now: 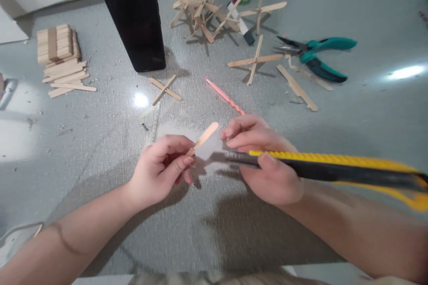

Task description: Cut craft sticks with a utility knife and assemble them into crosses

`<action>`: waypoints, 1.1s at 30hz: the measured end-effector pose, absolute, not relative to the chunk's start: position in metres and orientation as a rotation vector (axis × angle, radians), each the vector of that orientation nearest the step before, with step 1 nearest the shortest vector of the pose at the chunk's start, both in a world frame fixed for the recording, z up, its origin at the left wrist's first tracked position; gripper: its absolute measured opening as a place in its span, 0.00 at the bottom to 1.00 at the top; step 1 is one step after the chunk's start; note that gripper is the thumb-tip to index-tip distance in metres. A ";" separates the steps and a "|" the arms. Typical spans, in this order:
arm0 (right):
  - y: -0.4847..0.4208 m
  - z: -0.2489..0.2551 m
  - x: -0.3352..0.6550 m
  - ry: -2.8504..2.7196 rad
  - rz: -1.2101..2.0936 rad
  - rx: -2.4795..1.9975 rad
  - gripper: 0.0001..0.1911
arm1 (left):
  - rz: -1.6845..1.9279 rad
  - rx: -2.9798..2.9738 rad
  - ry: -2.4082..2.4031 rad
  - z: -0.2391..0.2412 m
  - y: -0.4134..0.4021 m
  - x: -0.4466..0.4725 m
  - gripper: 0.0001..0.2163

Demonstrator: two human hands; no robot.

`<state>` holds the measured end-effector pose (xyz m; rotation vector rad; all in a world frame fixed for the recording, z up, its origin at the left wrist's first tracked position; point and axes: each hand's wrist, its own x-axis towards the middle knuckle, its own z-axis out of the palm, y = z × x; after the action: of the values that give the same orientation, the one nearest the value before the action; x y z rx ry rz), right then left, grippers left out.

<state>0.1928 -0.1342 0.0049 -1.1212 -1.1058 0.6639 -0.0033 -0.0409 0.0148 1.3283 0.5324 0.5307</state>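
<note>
My left hand (pixel 163 164) pinches a wooden craft stick (pixel 207 135) between thumb and fingers. The stick's rounded end points up and to the right, while its lower part is hidden by my fingers. To the right, my right hand (pixel 267 160) grips a long yellow and black utility knife (pixel 334 169), blurred by motion. The knife's narrow front end points left toward the stick, with a gap between them. Beyond my right hand lies a pink pencil (pixel 225 95), and a crossed pair of craft sticks (pixel 166 90) rests past my left hand.
A bundled stack of craft sticks (pixel 58 44) sits at the left, loose sticks below it. A black upright object (pixel 133 18) stands at the back. Several joined stick crosses (pixel 200 6) pile up behind. Teal-handled pliers (pixel 321 53) and a carved stick (pixel 297 88) lie at right.
</note>
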 end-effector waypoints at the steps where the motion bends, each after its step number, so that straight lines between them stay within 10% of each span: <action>1: -0.134 0.005 0.193 -1.105 0.755 -1.088 0.17 | 0.535 1.352 0.519 0.014 -0.041 -0.003 0.06; 9: -0.132 0.006 0.197 -1.038 1.188 -0.885 0.25 | 0.511 1.356 0.519 0.016 -0.039 -0.004 0.04; 33: -0.136 0.008 0.198 -1.450 0.854 -0.925 0.28 | 0.523 1.635 0.580 0.019 -0.039 -0.006 0.06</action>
<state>0.1980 -0.1361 0.0077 -0.9249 -1.4499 0.8536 -0.0061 -0.0385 0.0186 1.6352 0.5801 0.5235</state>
